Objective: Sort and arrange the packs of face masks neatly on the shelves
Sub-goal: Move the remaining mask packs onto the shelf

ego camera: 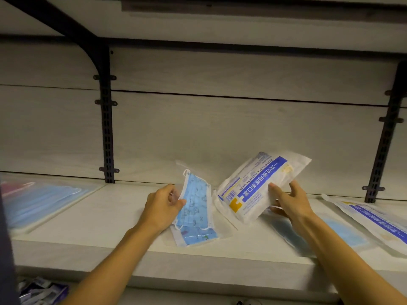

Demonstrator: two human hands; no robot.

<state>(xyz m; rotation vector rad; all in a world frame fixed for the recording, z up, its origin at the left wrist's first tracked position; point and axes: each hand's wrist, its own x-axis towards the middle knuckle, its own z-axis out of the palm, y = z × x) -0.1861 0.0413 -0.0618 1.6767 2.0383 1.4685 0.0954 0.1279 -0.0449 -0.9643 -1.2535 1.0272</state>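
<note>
My left hand [164, 206] pinches a clear pack of blue printed masks [195, 201], tilted up above the white shelf [92, 219]. A similar blue pack [198, 237] lies flat under it near the shelf's front edge. My right hand [290, 201] grips a white pack of medical masks with a blue band [253, 188], lifted at a slant over the shelf. Below that hand lies a clear pack of plain blue masks [288, 233].
At the far left lie packs of blue masks [41, 201]. Another white pack with a blue band [374, 219] lies at the far right. Black brackets [106, 128] run up the back wall. Small packets [41, 290] show on the shelf below.
</note>
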